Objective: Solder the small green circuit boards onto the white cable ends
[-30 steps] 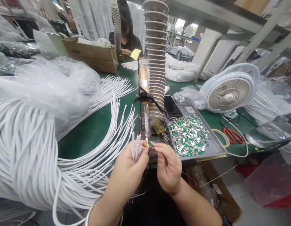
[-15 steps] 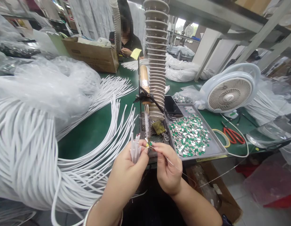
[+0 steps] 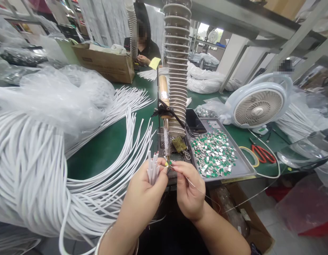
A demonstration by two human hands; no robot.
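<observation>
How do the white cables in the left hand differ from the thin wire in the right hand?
The white cables are thick and bunched together, ends up, in the left hand; the thin wire is one silvery strand trailing from the right hand. Both are held close together.

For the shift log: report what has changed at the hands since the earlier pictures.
Almost nothing: the head view shifted slightly, so the scene sits a little differently. The left hand still grips the bundle of white cable ends, and the right hand still pinches the thin wire by the soldering iron. Nothing was taken up or let go.
</observation>
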